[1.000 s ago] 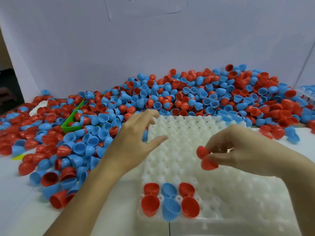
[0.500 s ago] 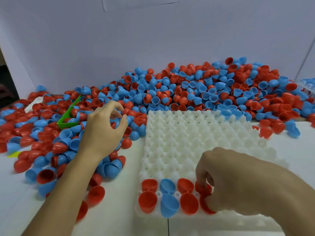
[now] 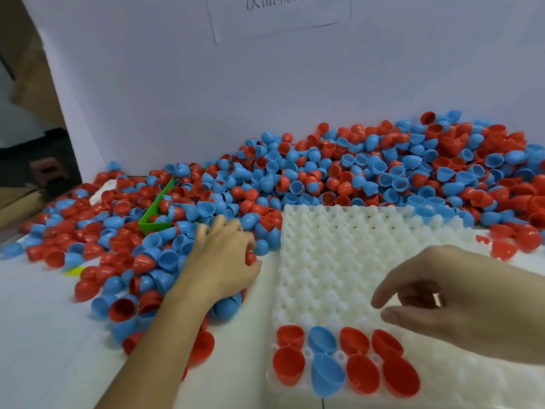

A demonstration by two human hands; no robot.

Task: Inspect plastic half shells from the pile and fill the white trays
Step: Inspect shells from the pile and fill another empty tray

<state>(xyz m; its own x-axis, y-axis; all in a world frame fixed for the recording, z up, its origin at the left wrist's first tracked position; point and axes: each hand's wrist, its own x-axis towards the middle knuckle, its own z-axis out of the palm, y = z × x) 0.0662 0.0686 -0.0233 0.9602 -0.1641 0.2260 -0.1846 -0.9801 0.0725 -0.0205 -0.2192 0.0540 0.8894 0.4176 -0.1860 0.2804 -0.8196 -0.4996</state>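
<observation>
A big pile of red and blue plastic half shells [image 3: 354, 172] lies along the white wall and spreads to the left. In front of it sits a white dimpled tray [image 3: 348, 261]. Its near rows hold several shells [image 3: 345, 361], red and blue, open side up. My left hand [image 3: 221, 264] is down in the pile just left of the tray, fingers curled round a red half shell [image 3: 250, 257]. My right hand [image 3: 460, 302] hovers over the tray's near right part, fingers loosely spread and holding nothing, just above the newest red shells [image 3: 392, 361].
A green bin [image 3: 153, 216] is half buried in the pile on the left. A small yellow piece [image 3: 75, 271] lies on the table. Loose red shells and a fragment [image 3: 502, 249] sit right of the tray. A paper sign [image 3: 277, 13] hangs on the wall.
My right hand set two red shells into the tray's near rows and lifted away empty. My left hand moved left from the tray into the pile and closed on a red shell.
</observation>
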